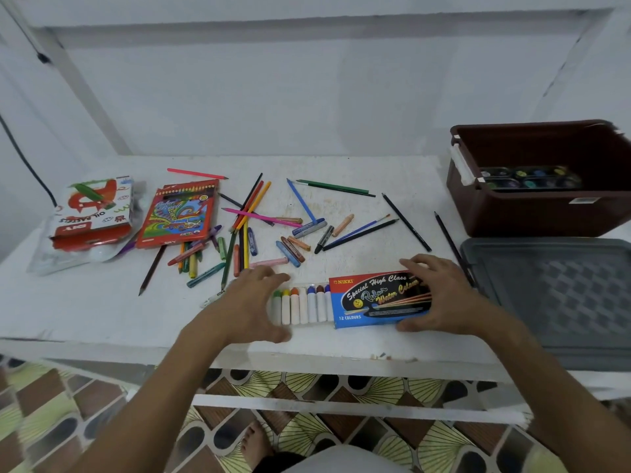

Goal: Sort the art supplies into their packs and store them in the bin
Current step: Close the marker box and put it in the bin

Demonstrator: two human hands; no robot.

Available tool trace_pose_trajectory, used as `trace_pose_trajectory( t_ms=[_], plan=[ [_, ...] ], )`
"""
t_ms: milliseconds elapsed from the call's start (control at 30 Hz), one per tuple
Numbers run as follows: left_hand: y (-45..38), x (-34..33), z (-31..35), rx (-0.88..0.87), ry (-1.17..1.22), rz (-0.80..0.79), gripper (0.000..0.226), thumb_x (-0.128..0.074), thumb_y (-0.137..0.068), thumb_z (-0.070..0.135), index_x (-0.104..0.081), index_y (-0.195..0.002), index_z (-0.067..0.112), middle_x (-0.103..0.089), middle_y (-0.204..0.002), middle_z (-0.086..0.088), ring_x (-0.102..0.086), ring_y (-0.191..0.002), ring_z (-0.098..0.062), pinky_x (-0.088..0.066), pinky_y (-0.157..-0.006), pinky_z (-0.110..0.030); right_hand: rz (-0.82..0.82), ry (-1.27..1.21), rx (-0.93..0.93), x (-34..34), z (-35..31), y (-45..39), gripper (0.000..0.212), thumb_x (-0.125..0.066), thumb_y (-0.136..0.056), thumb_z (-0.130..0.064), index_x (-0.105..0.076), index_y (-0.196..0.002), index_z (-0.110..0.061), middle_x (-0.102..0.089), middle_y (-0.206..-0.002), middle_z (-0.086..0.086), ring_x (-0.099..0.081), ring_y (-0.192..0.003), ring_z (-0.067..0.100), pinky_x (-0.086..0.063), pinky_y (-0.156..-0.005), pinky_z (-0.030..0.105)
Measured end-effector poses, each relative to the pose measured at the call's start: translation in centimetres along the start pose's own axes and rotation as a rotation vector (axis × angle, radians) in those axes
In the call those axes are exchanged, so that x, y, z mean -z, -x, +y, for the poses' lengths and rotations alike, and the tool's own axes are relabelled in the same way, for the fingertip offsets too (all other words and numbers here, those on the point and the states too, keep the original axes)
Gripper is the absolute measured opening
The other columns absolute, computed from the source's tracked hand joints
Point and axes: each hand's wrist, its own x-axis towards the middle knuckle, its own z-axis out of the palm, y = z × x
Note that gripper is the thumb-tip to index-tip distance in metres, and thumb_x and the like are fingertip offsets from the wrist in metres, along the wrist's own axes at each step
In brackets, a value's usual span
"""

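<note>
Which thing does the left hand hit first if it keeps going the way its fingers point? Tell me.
Probably the tray of paint tubes: the left hand points right, fingertips already at the tray's exposed end, which sticks out of the Nikki water colour box.

You are seeing "NIKKI", "Special High Class" and "12 COLOURS" on the watercolour box [379,299]; left of it, the pastel pack [94,213] is showing "OIL PASTELS".

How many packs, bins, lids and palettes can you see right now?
Packs: 3 (oil pastel pack, pencil pack, water colour pack)
Bin: 1
Lid: 1
Palette: 1, in the bin
Total: 6
</note>
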Motion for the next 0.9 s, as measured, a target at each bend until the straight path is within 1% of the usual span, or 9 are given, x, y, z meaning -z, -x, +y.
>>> trace_pose_trajectory(
  t_ms=[133, 200, 300, 367, 500, 567, 667, 767, 900],
  plan=[
    [0.9, 0.2, -0.9, 0.167, 0.008, -0.033, 0.103, -0.074, -0.059, 0.067, -0.029, -0.145, 0.030, -0.041, -0.131, 0.004, -0.041, -0.117, -0.016, -0.042, -0.095, -0.035, -0.013, -0.080, -0.043, 0.2, 0.8, 0.6, 0.112, -0.082, -0.055, -0.057, -0.025, -0.147, -0.025, -0.022, -0.148, -0.006, -0.015, -0.136, 0.015, -0.020, -0.115, 0.043],
    [0.7, 0.0, -0.2, 0.219, 0.134, -0.045, 0.100, -0.079, -0.060, 0.058, -0.033, -0.143, 0.026, -0.052, -0.115, 0.006, -0.051, -0.099, -0.013, -0.048, -0.084, -0.029, -0.008, -0.132, -0.036, 0.0, 0.6, 0.5, 0.111, -0.084, -0.054, -0.054, -0.029, -0.145, -0.022, -0.027, -0.146, -0.006, -0.017, -0.135, 0.014, -0.022, -0.114, 0.040],
    [0.3, 0.1, 0.8, 0.223, 0.156, -0.017, 0.085, -0.082, -0.063, 0.045, -0.045, -0.133, 0.015, -0.059, -0.095, 0.007, -0.056, -0.084, -0.012, -0.052, -0.076, -0.031, 0.007, -0.139, -0.025, 0.0, 0.4, 0.2, 0.110, -0.085, -0.053, -0.052, -0.032, -0.144, -0.020, -0.032, -0.142, -0.006, -0.020, -0.133, 0.014, -0.023, -0.112, 0.039],
    [0.1, 0.4, 1.3, 0.237, 0.158, 0.002, 0.080, -0.084, -0.062, 0.042, -0.050, -0.128, 0.013, -0.061, -0.088, 0.006, -0.058, -0.080, -0.012, -0.053, -0.074, -0.033, 0.025, -0.142, -0.017, -0.1, 0.4, 0.1, 0.108, -0.085, -0.053, -0.052, -0.035, -0.143, -0.019, -0.034, -0.140, -0.006, -0.022, -0.131, 0.014, -0.024, -0.112, 0.039],
    [0.2, 0.1, 2.9, 0.209, 0.350, -0.046, 0.099, -0.087, -0.057, 0.046, -0.043, -0.140, 0.014, -0.066, -0.080, 0.004, -0.062, -0.076, -0.011, -0.054, -0.071, -0.032, 0.024, -0.230, 0.034, -0.7, -0.3, 0.5, 0.104, -0.083, -0.050, -0.059, -0.041, -0.139, -0.023, -0.039, -0.133, -0.010, -0.026, -0.125, 0.010, -0.028, -0.111, 0.044],
    [0.1, -0.5, 3.9, 0.178, 0.413, -0.057, 0.103, -0.088, -0.056, 0.045, -0.041, -0.141, 0.013, -0.067, -0.083, 0.001, -0.064, -0.079, -0.014, -0.055, -0.077, -0.037, 0.036, -0.232, 0.068, -1.5, -1.0, 0.6, 0.103, -0.083, -0.051, -0.059, -0.041, -0.139, -0.024, -0.039, -0.132, -0.010, -0.026, -0.124, 0.009, -0.027, -0.111, 0.044],
    [0.0, -1.0, 4.5, 0.165, 0.463, -0.043, 0.099, -0.087, -0.061, 0.035, -0.038, -0.144, 0.013, -0.064, -0.089, 0.001, -0.063, -0.080, -0.013, -0.054, -0.073, -0.031, 0.080, -0.236, 0.047, -2.0, -1.6, 0.7, 0.103, -0.084, -0.052, -0.056, -0.040, -0.140, -0.022, -0.037, -0.135, -0.008, -0.024, -0.127, 0.012, -0.024, -0.112, 0.044],
    [0.4, -0.8, 3.8, 0.242, 0.682, -0.028, 0.095, -0.086, -0.064, 0.033, -0.038, -0.144, 0.015, -0.067, -0.093, 0.004, -0.067, -0.081, -0.010, -0.055, -0.073, -0.029, 0.138, -0.245, -0.054, -2.2, -1.6, 0.8, 0.111, -0.084, -0.051, -0.057, -0.033, -0.143, -0.022, -0.025, -0.143, -0.003, -0.018, -0.132, 0.017, -0.023, -0.114, 0.047],
    [0.4, -0.6, 3.0, 0.360, 0.744, 0.021, 0.058, -0.075, -0.078, 0.035, -0.056, -0.127, 0.011, -0.073, -0.083, 0.002, -0.070, -0.072, -0.011, -0.057, -0.079, -0.034, 0.199, -0.143, -0.409, -3.2, -1.9, 1.3, 0.134, -0.083, -0.045, -0.064, -0.012, -0.148, -0.016, -0.020, -0.143, 0.009, -0.020, -0.134, 0.031, -0.026, -0.110, 0.047]
  ],
)
